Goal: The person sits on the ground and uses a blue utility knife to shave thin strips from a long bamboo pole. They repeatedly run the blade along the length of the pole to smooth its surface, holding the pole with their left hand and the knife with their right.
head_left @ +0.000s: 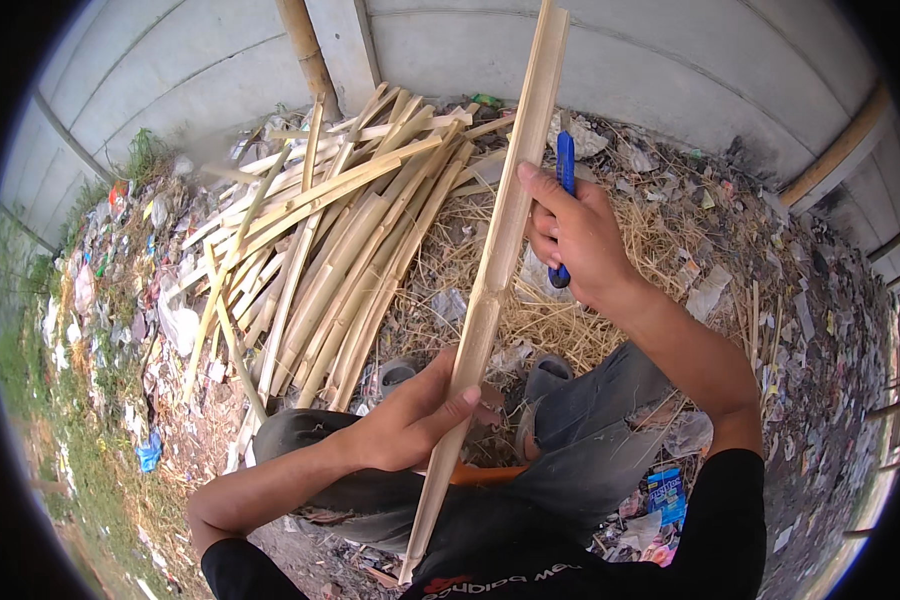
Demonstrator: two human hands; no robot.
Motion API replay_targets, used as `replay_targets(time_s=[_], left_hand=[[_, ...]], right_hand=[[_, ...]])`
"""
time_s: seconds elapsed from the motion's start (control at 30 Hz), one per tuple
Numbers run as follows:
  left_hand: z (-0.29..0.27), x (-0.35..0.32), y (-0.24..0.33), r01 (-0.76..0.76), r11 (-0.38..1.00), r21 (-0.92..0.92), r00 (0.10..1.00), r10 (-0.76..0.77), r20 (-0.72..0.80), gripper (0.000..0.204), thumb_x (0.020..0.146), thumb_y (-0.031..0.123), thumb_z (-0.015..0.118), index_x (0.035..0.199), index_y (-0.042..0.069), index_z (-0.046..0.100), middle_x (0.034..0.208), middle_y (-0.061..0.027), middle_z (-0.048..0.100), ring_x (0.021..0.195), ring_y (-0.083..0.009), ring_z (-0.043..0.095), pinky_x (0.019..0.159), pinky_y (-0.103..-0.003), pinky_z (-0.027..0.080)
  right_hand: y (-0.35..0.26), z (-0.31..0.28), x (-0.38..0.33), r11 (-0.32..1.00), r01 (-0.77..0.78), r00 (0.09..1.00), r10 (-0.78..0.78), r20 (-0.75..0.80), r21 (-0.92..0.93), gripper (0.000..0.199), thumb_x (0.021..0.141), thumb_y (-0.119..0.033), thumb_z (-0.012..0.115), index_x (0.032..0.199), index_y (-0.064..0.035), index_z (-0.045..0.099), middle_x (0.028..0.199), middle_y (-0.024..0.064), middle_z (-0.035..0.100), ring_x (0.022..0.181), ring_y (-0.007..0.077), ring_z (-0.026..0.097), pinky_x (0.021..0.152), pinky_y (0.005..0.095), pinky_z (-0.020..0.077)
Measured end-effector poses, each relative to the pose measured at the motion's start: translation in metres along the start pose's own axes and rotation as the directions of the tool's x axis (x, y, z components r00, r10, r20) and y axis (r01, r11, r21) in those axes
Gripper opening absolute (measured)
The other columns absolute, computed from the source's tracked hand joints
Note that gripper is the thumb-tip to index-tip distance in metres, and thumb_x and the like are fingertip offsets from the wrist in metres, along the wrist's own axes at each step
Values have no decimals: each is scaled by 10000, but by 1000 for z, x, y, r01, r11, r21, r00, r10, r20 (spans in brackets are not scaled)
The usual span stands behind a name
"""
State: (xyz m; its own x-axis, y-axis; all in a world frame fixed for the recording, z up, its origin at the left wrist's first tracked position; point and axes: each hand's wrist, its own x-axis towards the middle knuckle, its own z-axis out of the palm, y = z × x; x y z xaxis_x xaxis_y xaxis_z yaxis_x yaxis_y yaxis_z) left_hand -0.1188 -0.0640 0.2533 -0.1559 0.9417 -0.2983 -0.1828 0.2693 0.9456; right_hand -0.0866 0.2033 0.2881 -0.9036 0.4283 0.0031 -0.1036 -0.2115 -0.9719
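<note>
A long split bamboo strip [513, 205], its hollow pale side showing, slants across my lap from low centre to the upper middle. My left hand [417, 412] grips its lower part, thumb across the strip and fingers wrapped underneath. Farther up, my right hand [588, 238] is closed round a blue utility knife [566, 160], with the thumb pressed against the strip's right edge. No blade can be made out on the knife. Beyond my left hand lies a loose pile of split bamboo [355, 235], its pieces crossing at several angles.
Thin shavings [560, 320] litter the ground before my feet. Scraps of rubbish [710, 290] surround me, with a blue wrapper [667, 492] by my right side. A grey panel wall [660, 70] closes off the far side, and a bamboo post [308, 55] leans against it.
</note>
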Motion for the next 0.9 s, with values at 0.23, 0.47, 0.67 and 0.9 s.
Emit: replay_targets(time_s=[0.23, 0.47, 0.67, 0.9], left_hand=[[-17, 16, -57, 133, 976, -172, 988, -143, -52, 555, 1135, 314, 430, 1610, 41, 342, 1244, -83, 637, 1148, -156, 608, 1005, -330, 500], [-14, 40, -61, 9, 996, -89, 986, -23, -165, 450, 1139, 318, 411, 1432, -19, 470, 972, -26, 540, 936, -126, 550, 855, -344, 501], [-21, 55, -55, 71, 969, -237, 938, -145, -314, 505, 1147, 366, 344, 1532, 40, 363, 1041, -47, 601, 891, -126, 583, 825, -287, 526], [-14, 89, -58, -50, 969, -243, 937, -38, -346, 514, 1141, 356, 389, 1571, 77, 347, 1088, -54, 645, 869, -102, 590, 761, -285, 542]], right_hand=[[60, -47, 60, 913, -224, 967, 251, -38, 342, 401, 1044, -480, 615, 922, -98, 610, 575, -74, 371, 432, 68, 355, 425, 252, 293], [86, -53, 52, 928, -350, 929, 327, 171, 126, 378, 1020, -402, 689, 1202, -74, 639, 656, -106, 429, 496, 12, 368, 467, 231, 302], [100, -35, 28, 909, -105, 890, 268, 370, -404, 381, 930, -361, 789, 1066, -24, 676, 653, -53, 533, 567, 57, 452, 526, 283, 373], [119, -42, 40, 958, 13, 976, 50, 211, -286, 361, 962, -379, 726, 930, -23, 680, 671, 10, 576, 623, 101, 532, 589, 317, 452]])
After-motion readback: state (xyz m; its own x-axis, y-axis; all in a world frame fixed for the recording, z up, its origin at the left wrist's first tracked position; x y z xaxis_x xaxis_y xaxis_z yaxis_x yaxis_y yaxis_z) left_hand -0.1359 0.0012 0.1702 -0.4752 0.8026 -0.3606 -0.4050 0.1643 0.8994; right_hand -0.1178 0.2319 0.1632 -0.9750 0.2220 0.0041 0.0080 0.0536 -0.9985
